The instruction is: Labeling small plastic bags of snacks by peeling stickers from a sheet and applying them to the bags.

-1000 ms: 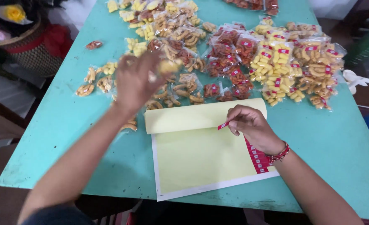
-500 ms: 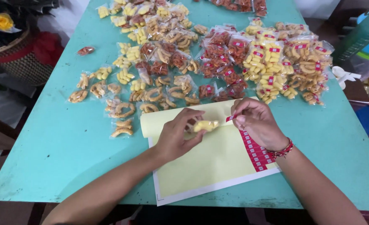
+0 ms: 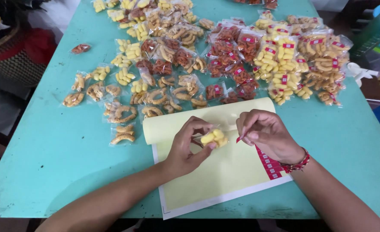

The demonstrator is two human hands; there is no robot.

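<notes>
Head view: I see a turquoise table point(image 3: 48, 172) filling most of the frame, with a woven basket point(image 3: 9, 60) beyond its far left edge. My left hand point(image 3: 185, 148) pinches a small packet of yellow puffs point(image 3: 213, 137) over the yellow sticker sheet point(image 3: 215, 172) near the table's front. My right hand point(image 3: 267, 135) is closed, fingertips nipping a red sticker point(image 3: 240, 138) just beside the packet. Heaps of snack packets point(image 3: 224, 56) crowd the far side.
</notes>
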